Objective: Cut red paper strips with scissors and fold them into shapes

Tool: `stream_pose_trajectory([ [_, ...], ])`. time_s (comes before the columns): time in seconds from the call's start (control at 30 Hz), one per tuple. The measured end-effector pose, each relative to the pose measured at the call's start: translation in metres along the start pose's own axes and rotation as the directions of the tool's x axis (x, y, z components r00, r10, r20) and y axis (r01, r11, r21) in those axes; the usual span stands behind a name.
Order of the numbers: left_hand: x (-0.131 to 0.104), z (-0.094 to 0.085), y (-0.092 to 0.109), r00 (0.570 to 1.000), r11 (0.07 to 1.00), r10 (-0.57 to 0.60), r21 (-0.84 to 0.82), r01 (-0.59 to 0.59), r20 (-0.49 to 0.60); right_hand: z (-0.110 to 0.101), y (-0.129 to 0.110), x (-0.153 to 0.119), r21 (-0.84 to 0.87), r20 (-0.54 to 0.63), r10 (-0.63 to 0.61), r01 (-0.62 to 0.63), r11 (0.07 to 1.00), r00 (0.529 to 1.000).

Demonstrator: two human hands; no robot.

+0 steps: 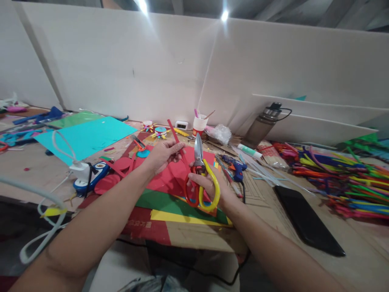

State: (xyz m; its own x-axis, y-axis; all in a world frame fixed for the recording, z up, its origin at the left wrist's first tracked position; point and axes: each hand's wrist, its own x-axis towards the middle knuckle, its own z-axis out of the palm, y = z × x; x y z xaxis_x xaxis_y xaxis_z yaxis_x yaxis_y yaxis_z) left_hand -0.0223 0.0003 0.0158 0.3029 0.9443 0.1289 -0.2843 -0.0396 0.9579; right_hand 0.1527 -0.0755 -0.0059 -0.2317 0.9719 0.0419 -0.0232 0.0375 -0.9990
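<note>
My left hand (167, 153) pinches a narrow red paper strip (173, 130) between thumb and fingers; the strip slants up to the left. In my right hand (208, 182) is a pair of scissors (214, 182) with one yellow and one red handle. Its metal blades point upward and look closed, apart from the strip's upper end. Beneath both hands lie red paper (158, 177), a green sheet (158, 202) and a yellow sheet (173, 218), stacked on the table. Cut red pieces (107, 183) rest left of the stack.
A turquoise sheet (88, 138) and a blue-white power strip (91, 178) with cables lie left. Behind stand paper cups (199, 125) and small paper crafts (160, 131). Rightward are a glue gun (239, 170), a bottle (261, 125), a black phone-like slab (306, 219) and colourful pipe cleaners (349, 174).
</note>
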Motion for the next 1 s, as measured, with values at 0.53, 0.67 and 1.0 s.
stream_pose_trajectory([
  [0.53, 0.008, -0.026, 0.024, 0.988, 0.989, 0.017, -0.140, -0.039, -0.152, -0.040, -0.005, 0.016, -0.748, -0.265, -0.115, -0.129, 0.651, 0.957],
  [0.67, 0.007, -0.024, 0.030, 0.985, 0.974, -0.012, -0.226, -0.028, -0.170, -0.044, 0.004, 0.021, -0.892, -0.311, -0.083, -0.261, 0.370, 0.947],
  [1.0, 0.013, -0.026, 0.027, 0.962, 0.921, -0.099, -0.389, -0.009, -0.256, -0.046, 0.015, 0.022, -0.953, -0.293, -0.051, -0.288, 0.097, 0.955],
])
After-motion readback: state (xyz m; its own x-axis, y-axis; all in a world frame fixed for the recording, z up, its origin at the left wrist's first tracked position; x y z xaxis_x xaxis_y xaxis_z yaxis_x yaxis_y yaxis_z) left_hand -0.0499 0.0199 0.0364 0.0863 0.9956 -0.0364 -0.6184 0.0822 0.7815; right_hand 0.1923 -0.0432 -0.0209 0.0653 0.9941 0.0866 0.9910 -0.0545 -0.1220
